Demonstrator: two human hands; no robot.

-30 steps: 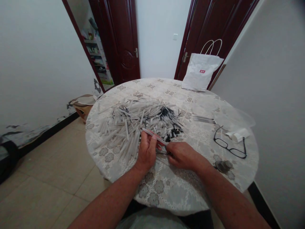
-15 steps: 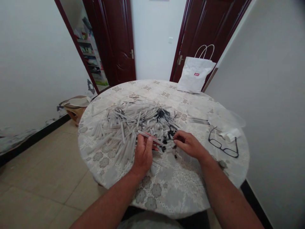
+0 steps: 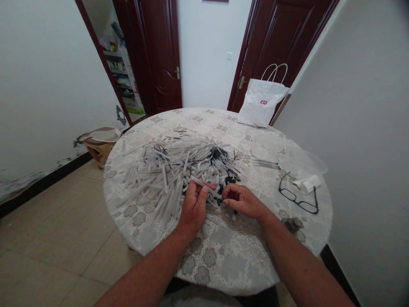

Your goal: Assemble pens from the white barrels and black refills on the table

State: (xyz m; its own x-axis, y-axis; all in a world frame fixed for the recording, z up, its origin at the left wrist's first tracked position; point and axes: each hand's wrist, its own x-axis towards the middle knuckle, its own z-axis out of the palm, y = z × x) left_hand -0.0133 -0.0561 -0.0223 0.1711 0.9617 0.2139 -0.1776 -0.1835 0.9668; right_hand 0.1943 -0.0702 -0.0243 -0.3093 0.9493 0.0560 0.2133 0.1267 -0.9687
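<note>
My left hand (image 3: 195,207) is closed around a translucent white tube like a pen barrel (image 3: 204,185), tilted with its right end lower. Close to that end, my right hand (image 3: 241,199) is closed in a pinch; what lies between its fingertips is too small to make out. A large pile of similar white tubes (image 3: 166,177) spreads behind and to the left of my hands. Thin black rods (image 3: 219,154) are bunched at the pile's right side. Small black caps (image 3: 230,179) lie just behind my right hand, and part of that heap is hidden by my fingers.
A round table with a patterned cloth (image 3: 223,243) carries everything. On its right lie black-framed glasses (image 3: 298,200), a white roll (image 3: 309,184), several thin grey rods (image 3: 266,163) and clear plastic film (image 3: 306,160). A white paper bag (image 3: 262,102) stands at the far edge.
My right hand has moved left, to the right end of the tube; a thin dark rod showed at its fingertips before. My left hand has shifted slightly right, still holding the tube.
</note>
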